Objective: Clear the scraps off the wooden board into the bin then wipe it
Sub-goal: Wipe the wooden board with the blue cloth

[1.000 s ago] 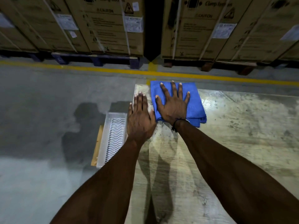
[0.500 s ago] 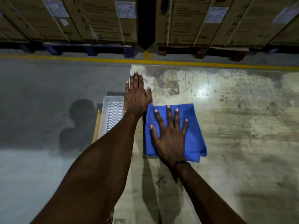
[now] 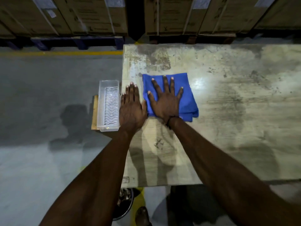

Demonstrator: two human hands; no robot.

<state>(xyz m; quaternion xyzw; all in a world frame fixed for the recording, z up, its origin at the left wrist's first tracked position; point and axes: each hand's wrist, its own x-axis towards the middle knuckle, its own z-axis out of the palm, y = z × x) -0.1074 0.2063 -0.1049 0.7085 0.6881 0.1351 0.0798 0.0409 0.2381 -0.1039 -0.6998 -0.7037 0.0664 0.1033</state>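
Near the left edge of the wooden board [image 3: 228,111], toward its far half, a folded blue cloth [image 3: 187,98] lies flat on the worn, stained surface. The right hand [image 3: 164,101] presses down on the cloth with its palm flat and its fingers straight and spread wide, holding nothing in a curl; the fingertips reach close to the cloth's far edge, and the wrist, which wears a dark band [image 3: 172,119], sits at the cloth's near edge. The left hand [image 3: 132,110] lies flat on the bare board just beside the cloth, right at the board's left edge, with its fingers straight and close together and gripping nothing; its thumb is at the cloth's left side, though whether the two touch cannot be told. Both forearms stretch out from the near edge of the board.

Off the board's left edge, just beside the left hand, stands a clear plastic bin [image 3: 101,105] with a wavy ribbed bottom, resting on a flat brown piece lower down. Grey concrete floor [image 3: 48,79] with a yellow line [image 3: 61,53] lies to the left. Beyond the board's far edge, stacked cardboard boxes [image 3: 81,15] stand on pallets.
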